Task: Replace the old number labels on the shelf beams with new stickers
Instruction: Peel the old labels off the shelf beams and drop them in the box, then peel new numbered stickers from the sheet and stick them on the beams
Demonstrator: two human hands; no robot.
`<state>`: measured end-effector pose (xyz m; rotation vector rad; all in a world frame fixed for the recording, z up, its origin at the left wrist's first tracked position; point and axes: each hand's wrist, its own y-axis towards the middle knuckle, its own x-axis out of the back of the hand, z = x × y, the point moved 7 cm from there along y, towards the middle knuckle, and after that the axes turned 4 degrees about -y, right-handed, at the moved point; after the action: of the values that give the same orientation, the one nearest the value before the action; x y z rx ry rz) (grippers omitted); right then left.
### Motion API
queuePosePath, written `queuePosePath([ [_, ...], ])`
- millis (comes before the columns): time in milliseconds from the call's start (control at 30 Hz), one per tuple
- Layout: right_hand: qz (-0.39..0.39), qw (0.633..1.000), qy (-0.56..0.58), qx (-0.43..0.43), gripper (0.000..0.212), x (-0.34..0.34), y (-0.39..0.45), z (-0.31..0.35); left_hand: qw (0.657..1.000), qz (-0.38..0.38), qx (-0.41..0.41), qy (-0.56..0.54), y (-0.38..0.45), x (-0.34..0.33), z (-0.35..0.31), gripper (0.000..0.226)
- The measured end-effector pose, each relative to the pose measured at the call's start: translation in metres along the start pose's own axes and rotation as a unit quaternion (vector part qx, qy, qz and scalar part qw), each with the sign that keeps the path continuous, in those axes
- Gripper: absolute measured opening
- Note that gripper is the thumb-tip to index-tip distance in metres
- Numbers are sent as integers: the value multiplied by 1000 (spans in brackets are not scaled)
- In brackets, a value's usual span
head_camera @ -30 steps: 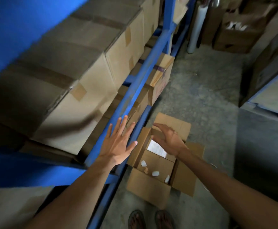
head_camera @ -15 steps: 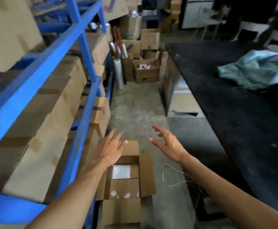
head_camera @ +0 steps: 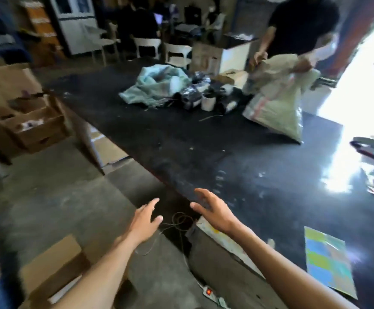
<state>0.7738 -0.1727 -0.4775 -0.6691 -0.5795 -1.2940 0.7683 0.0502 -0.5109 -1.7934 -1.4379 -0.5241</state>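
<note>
Beside the black table [head_camera: 181,139], left hand [head_camera: 144,221] and right hand [head_camera: 215,210] hover, fingers spread, holding nothing

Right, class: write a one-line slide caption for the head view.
Both empty hands, left and right, reach toward a black table holding a coloured sheet.

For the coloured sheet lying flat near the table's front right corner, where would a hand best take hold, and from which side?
Judging by its pose, take the multicoloured sheet at its near-right corner, which seems to reach the black table's front edge. Lying flat, it offers no raised part; a thumb-and-finger pinch from the front looks easiest for the empty right hand. Whether it holds stickers is unclear.
</note>
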Motion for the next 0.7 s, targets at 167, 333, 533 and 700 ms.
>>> queuePosePath([
  [167, -58, 989, 22, -132, 55, 73, -48, -132, 994, 95, -55, 17, 35, -110, -102, 52],
  [333, -119, 961, 35, -247, 51, 123, -99, -236, 981, 173, -92, 6, 47, -217, -190, 43],
  [533, -243, 870, 38, -427, 47, 159, -172, -337, 956, 279, -94, -9, 30, -337, -262, 38],
  [700, -213, 804, 55, -553, 64, 143, -213, -385, 947, 304, -100, -12, 20, -388, -292, 47],
])
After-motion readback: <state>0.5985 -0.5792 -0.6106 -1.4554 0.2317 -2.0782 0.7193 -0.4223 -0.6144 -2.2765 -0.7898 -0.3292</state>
